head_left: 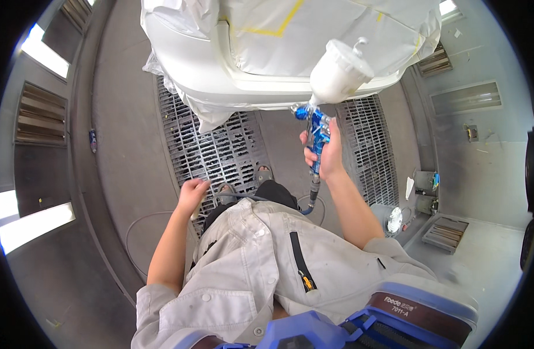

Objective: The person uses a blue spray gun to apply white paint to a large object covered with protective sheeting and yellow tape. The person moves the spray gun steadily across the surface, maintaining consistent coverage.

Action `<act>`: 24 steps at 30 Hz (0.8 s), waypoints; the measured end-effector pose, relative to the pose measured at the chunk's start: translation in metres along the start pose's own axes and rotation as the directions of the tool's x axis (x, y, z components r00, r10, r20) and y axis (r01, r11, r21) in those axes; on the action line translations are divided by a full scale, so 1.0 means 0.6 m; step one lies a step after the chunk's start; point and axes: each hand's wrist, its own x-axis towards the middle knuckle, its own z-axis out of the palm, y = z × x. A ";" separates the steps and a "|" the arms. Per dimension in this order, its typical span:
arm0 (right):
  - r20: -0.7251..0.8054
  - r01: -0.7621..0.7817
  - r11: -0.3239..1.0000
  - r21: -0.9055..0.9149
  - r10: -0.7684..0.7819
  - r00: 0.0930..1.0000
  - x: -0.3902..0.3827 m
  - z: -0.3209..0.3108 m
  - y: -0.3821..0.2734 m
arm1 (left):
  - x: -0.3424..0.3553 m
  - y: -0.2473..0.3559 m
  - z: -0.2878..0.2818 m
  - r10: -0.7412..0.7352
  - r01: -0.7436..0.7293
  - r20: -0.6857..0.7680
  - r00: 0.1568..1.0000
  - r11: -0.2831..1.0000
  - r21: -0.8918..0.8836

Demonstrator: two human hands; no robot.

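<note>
My right hand is wrapped round the handle of a blue spray gun with a white paint cup on top. The gun stands in front of the white car bumper, and the cup overlaps it in view. An air hose drops from the handle's base and crosses in front of my waist. At the left, my left hand is closed, with the hose running up to it from both sides; the grip itself is partly hidden. White masking sheet with yellow tape covers the car above the bumper.
Metal floor grates lie under the car and near my feet. A loop of hose rests on the floor at the left. By the right wall stand a round container and a vented box. A respirator shows at the lower edge.
</note>
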 end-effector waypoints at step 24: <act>0.390 -0.031 0.996 -0.087 0.062 0.919 0.123 -0.144 -0.084 | -0.199 -0.163 0.106 -0.299 0.337 -0.555 0.776 0.941 -0.035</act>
